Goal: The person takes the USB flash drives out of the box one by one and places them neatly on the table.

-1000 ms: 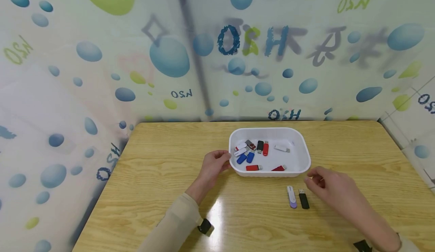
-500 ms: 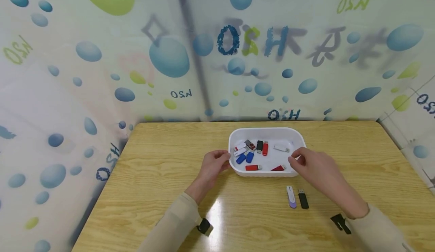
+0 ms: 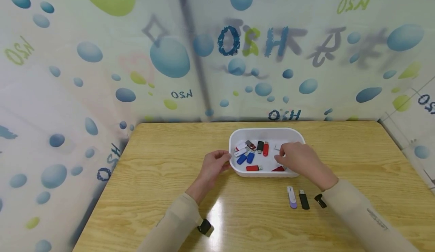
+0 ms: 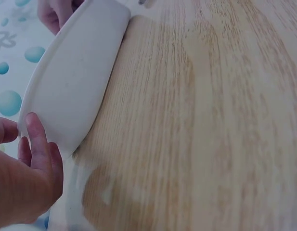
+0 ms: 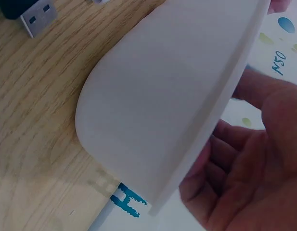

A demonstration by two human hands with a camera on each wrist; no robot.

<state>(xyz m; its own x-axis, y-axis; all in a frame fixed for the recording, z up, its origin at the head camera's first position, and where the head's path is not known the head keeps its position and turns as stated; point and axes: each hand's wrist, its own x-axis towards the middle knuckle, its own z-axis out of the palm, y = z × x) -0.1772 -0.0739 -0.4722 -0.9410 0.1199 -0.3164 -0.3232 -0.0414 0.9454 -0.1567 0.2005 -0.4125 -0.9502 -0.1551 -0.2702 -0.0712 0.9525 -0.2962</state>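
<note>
A white plastic tray [image 3: 268, 173] holds several USB flash drives, red, blue, white and black. My left hand [image 3: 215, 166] grips its left rim, thumb inside and fingers against the outer wall [image 4: 76, 86]. Over the right part of the tray reaches my right hand [image 3: 304, 161], its bent fingers spread from the thumb. Close to those fingers are a white flash drive [image 3: 276, 147], mostly covered, and a dark red flash drive [image 3: 278, 169]. In the right wrist view the tray wall [image 5: 153, 96] hides the right fingertips.
In front of the tray, a white and purple flash drive [image 3: 291, 197] and a black flash drive [image 3: 304, 199] lie side by side on the wooden table [image 3: 163, 150]. A patterned curtain [image 3: 210, 55] stands behind the table's back edge.
My right hand has moved left and forward, from beside the tray's right corner to over its inside. The left hand and the tray have stayed put.
</note>
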